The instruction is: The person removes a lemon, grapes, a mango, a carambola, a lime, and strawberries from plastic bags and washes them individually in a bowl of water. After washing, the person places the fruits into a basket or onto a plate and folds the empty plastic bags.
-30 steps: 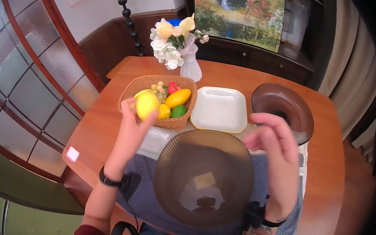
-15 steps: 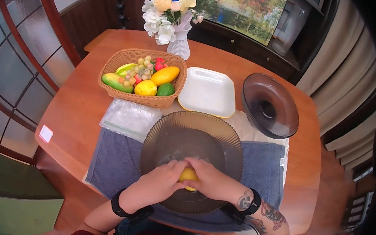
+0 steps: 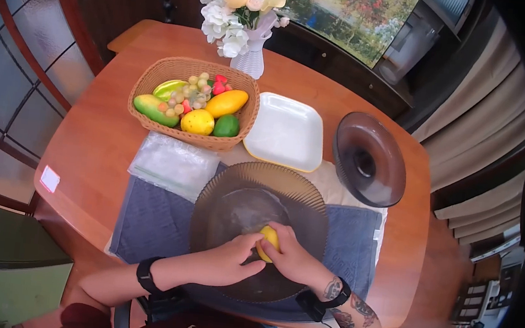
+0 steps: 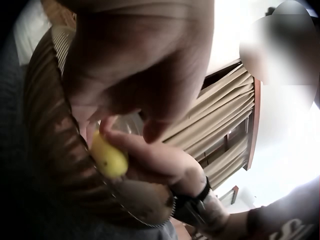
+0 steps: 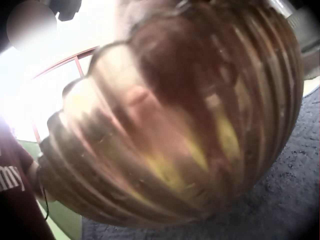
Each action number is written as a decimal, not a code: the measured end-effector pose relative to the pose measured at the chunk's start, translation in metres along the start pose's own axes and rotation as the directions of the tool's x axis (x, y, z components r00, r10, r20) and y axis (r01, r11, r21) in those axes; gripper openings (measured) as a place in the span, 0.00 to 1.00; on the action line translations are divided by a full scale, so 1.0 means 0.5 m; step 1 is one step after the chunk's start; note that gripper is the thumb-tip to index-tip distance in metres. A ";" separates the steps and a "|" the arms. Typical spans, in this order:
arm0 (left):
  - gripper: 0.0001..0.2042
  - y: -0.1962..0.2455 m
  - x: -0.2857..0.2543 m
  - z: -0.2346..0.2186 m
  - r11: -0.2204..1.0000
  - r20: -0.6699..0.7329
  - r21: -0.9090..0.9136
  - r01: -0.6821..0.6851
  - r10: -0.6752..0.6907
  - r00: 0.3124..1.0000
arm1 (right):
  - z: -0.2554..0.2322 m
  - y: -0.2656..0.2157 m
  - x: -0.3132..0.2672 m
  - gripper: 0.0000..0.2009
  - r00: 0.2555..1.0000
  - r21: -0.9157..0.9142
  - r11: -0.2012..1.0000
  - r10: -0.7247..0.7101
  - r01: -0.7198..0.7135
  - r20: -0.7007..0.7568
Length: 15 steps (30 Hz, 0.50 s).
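Note:
In the head view, a yellow lemon [image 3: 268, 244] is low inside a smoky ribbed glass bowl [image 3: 221, 188] in front of the person. The right hand [image 3: 294, 256] grips it from the right, thumb along its near side. From the left, the left hand [image 3: 225, 260] reaches over the bowl with its fingertips at the lemon and its thumb held apart. The left wrist view shows the lemon [image 4: 110, 159] under the right fingers, near the bowl's scalloped rim. Through the glass wall [image 5: 240, 165] in the right wrist view, hand and yellow look blurred.
A wicker basket [image 3: 149, 80] of fruit stands at the back left, beside a white tray [image 3: 287, 128] and a dark glass dish [image 3: 377, 154]. A plastic bag [image 3: 175, 164] lies left of the bowl, partly on a blue towel [image 3: 152, 223]. Behind the basket stands a flower vase [image 3: 248, 59].
The left hand carried the lemon from the basket to the bowl, where both hands closed around it. Since then the left thumb has come away, and the lemon shows more in the right hand.

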<state>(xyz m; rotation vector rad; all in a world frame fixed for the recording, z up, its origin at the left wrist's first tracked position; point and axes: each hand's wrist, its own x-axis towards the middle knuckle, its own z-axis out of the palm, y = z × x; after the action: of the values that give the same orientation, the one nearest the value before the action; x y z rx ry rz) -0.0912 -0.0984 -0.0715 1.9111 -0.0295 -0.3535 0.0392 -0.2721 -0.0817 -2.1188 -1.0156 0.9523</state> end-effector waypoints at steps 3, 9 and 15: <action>0.32 0.023 0.018 -0.013 0.874 0.046 -0.470 0.122 -0.114 0.992 | -0.005 -0.006 0.011 0.29 0.966 0.476 0.849 0.258 -0.229 0.005; 0.32 0.043 0.061 0.014 0.428 -0.038 -0.872 0.237 -0.541 0.840 | 0.013 -0.015 0.042 0.25 0.937 0.952 0.185 0.296 -0.245 0.184; 0.25 0.011 0.073 0.012 0.297 -0.023 -0.945 0.138 -0.479 0.877 | 0.014 -0.044 0.023 0.20 0.925 0.960 0.151 0.338 -0.234 0.172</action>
<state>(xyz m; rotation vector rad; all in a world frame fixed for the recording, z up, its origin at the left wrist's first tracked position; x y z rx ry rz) -0.0570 -0.1128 -0.0765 0.7354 0.6654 -0.2338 0.0299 -0.2497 -0.0728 -1.1375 0.2184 1.2007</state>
